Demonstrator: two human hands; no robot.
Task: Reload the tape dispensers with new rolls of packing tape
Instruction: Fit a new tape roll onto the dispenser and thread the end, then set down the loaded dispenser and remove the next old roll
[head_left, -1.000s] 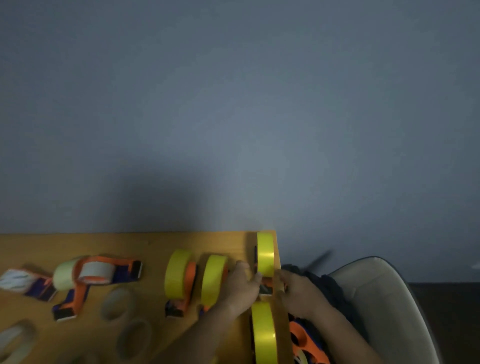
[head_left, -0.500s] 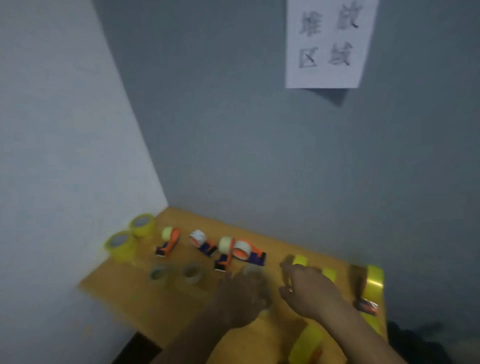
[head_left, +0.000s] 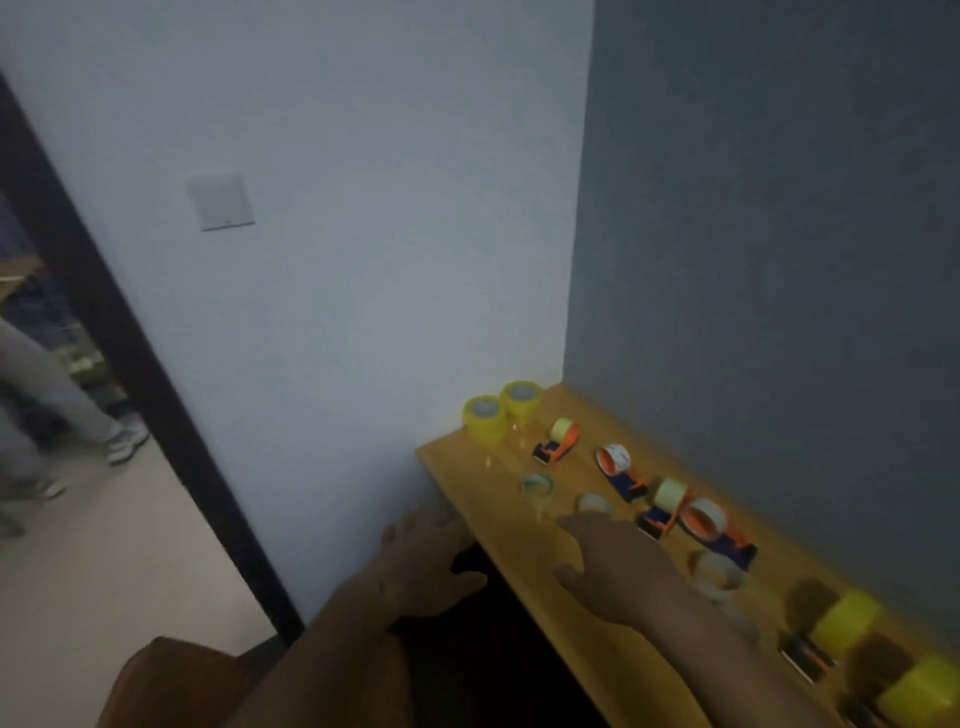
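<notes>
A wooden table (head_left: 498, 514) stands in the corner of the room. Two new yellow tape rolls (head_left: 501, 417) sit upright at its far left end. Several orange-and-blue dispensers lie along the back: one with a pale roll (head_left: 558, 441), one (head_left: 618, 470), one (head_left: 662, 506) and one (head_left: 714, 527). Empty cardboard cores (head_left: 537, 486) lie in front of them. Two dispensers loaded with yellow tape (head_left: 841, 629) stand at the right. My right hand (head_left: 610, 566) reaches over the table with straight fingers, holding nothing. My left hand (head_left: 428, 564) hovers off the table's front edge, fingers spread, empty.
A clear, nearly spent roll (head_left: 719, 574) lies just right of my right hand. A white wall with a switch plate (head_left: 221, 200) is on the left, with a dark door frame (head_left: 130, 374). A person's legs (head_left: 47, 410) show beyond the doorway.
The view has swung left toward the table's far end. Both hands have let go of the yellow dispenser at the right edge and moved left, empty.
</notes>
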